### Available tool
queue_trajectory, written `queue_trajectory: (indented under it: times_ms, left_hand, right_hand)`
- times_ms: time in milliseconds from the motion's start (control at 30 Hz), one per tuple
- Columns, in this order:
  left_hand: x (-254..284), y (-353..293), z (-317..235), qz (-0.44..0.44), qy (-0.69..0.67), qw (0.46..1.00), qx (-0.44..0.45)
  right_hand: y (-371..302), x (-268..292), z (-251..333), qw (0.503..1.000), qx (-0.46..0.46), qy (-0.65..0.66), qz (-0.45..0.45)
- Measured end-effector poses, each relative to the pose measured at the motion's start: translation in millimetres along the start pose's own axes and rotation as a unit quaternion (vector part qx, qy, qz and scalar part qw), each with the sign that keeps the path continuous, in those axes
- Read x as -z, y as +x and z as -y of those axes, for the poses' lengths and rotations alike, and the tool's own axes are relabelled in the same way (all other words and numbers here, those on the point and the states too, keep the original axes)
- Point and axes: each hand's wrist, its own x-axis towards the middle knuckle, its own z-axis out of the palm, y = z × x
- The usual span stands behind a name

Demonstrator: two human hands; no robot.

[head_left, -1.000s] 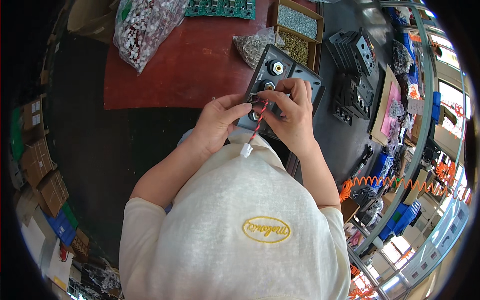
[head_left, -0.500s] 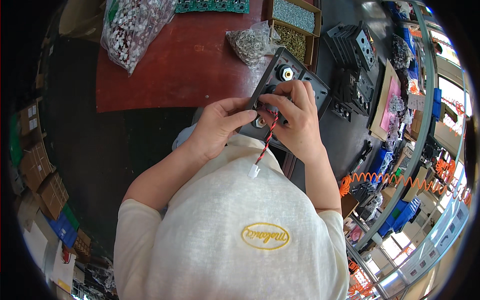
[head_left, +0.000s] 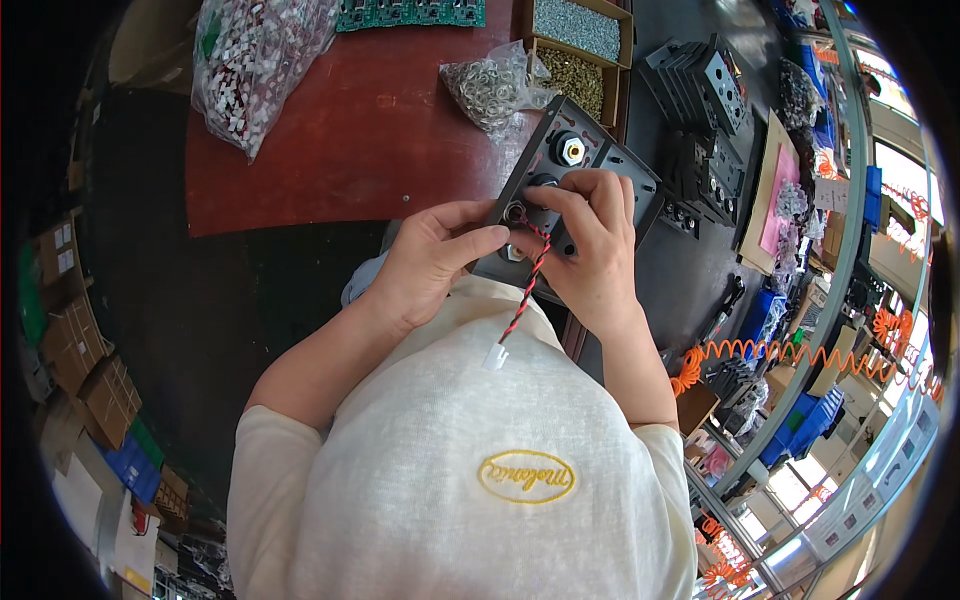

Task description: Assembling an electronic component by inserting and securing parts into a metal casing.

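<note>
A dark grey panel [head_left: 630, 165] with raised edges is tilted in front of my chest. My left hand [head_left: 425, 260] grips its left edge, thumb on the near side and fingertips partly hidden behind. My right hand [head_left: 600, 245] reaches over the panel, index finger and thumb bent but apart around a small round fitting [head_left: 516, 212]. From this fitting a twisted red and black wire [head_left: 527, 290] hangs down to a white plug [head_left: 495, 356] against my shirt. A hex nut with a brass-coloured centre [head_left: 570, 151] sits higher on the panel; another is partly covered near my thumb.
On the red tabletop [head_left: 350, 150] lie a bag of white connectors [head_left: 255, 75], a bag of metal rings [head_left: 490, 90] and green circuit boards [head_left: 410, 12]. Boxes of small metal parts [head_left: 575, 80] stand beyond. Stacked dark panels [head_left: 695, 85] are to the right, near a coiled orange hose [head_left: 770, 355].
My right index finger has lifted slightly away from the round fitting, showing more of it. The white plug has swung a little to the left and down. My left hand keeps its grip.
</note>
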Motion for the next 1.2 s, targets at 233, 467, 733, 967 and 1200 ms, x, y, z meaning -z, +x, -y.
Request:
queue_trajectory:
  times_ms: [233, 467, 733, 967, 1200]
  left_hand:
    - [0.0, 0.5, 3.8, -0.001, -0.026, 1.000, 0.007]
    - [-4.4, 2.4, 6.8, 0.013, -0.003, 1.000, 0.021]
    - [-8.8, 8.9, 14.8, 0.001, 0.023, 0.993, 0.111]
    - [-23.6, 17.2, 32.3, 0.032, 0.068, 0.986, 0.146]
    - [-53.0, 23.7, 60.3, 0.079, 0.129, 0.968, 0.200]
  right_hand:
    - [-8.6, 13.0, 1.1, 1.000, -0.007, -0.006, 0.019]
    - [-25.1, 12.8, 4.8, 0.998, -0.057, 0.003, -0.001]
    - [-54.4, 13.1, 3.1, 0.993, -0.110, 0.026, -0.045]
    - [-91.5, 14.5, -2.7, 0.981, -0.170, 0.027, -0.091]
    - [-137.3, 26.5, -5.6, 0.962, -0.224, 0.034, -0.153]
